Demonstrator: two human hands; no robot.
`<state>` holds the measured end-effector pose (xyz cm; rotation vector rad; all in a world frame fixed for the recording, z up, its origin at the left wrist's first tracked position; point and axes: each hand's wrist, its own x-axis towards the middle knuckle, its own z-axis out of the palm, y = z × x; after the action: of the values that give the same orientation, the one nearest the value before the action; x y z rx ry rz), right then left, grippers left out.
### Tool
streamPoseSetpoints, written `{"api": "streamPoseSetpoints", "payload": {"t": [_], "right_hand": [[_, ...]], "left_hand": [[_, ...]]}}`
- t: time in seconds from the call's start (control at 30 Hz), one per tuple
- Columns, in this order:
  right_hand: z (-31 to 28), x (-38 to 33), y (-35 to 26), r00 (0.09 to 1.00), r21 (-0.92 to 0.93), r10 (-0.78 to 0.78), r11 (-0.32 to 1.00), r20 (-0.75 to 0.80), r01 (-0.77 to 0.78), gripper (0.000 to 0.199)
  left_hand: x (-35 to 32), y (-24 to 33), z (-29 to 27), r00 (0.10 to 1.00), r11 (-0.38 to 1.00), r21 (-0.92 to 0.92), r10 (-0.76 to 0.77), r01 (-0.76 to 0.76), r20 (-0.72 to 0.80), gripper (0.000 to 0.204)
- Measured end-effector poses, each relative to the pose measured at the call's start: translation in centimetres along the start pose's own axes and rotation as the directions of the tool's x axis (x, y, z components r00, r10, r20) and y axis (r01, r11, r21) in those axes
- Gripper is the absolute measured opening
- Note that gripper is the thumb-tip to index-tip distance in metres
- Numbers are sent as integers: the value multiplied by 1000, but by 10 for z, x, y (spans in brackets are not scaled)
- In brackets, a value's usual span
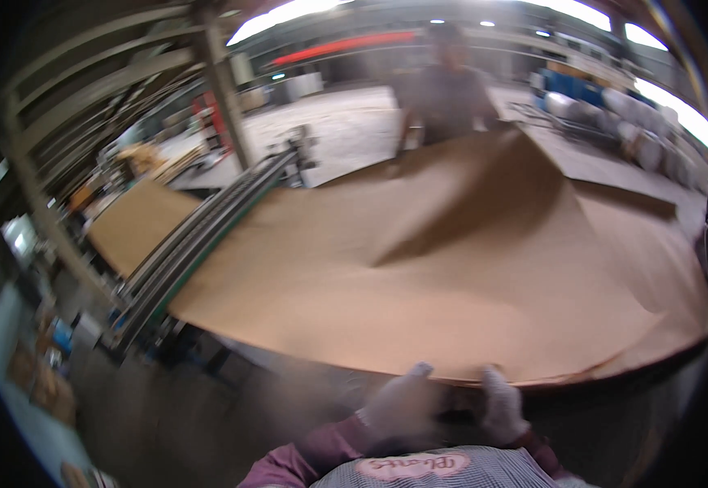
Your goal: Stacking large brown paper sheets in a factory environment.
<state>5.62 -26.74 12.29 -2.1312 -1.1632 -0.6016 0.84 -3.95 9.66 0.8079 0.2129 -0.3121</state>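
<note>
Left hand (398, 401): my grip holds the near edge of the sheet (321, 285).
Right hand (503, 406): my grip holds that edge too.
Far side: co-worker (450, 102), beyond the sheet.

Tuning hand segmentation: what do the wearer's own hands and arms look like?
Left hand and right hand: pale grey-white gloves, markings indiscernible through blur. Left sleeve: long, mauve-purple. Right sleeve: similar, darker plum. No cables visible.

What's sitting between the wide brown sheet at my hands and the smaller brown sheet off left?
In the head view, a long grey metal rail with a green edge.
</note>
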Motion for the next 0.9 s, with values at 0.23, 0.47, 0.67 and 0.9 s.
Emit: {"api": "streamPoseSetpoints", "payload": {"t": [0.23, 0.47, 0.67, 0.9], "right_hand": [[-72, -10, -11, 353, 878, 934, 121, 58, -463, 28], [-115, -1, 29, 305, 914, 920, -118, 247, -387, 34], [-60, 26, -78, 634, 820, 520, -357, 572, -447, 35], [43, 72, -27, 606, 890, 714, -54, 351, -453, 41]], "left_hand": [[-23, 63, -78, 903, 916, -180, 292, -359, -316, 53], [-31, 87, -71, 823, 965, -36, 202, -260, -530, 44], [26, 50, -55, 928, 949, -77, 277, -305, -249, 39], [25, 31, 9, 918, 962, -51, 238, -267, -317, 33]]}}
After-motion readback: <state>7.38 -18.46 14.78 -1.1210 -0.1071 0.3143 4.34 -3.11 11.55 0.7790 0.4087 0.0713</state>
